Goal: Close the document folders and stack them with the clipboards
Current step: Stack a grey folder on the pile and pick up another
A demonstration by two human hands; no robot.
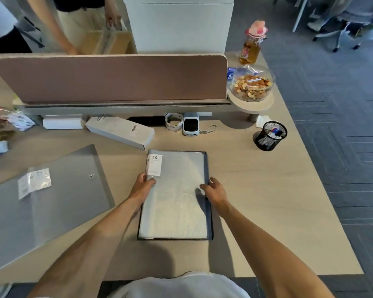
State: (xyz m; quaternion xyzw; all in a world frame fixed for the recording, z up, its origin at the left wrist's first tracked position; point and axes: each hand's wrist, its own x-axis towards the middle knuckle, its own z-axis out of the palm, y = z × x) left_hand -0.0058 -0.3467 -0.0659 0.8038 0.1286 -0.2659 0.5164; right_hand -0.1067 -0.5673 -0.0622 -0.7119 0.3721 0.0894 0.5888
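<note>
on the desk straight ahead, a display folder lies shut and flat. the left hand grips its spine edge by the label; the right hand rests loosely open on the opposite edge. a grey snap folder sits apart to the left, seemingly closed, unstacked. no clipboard is clearly visible, so stacking remains.

Both hands on the closed folder (label "20"), desk centre.
</note>
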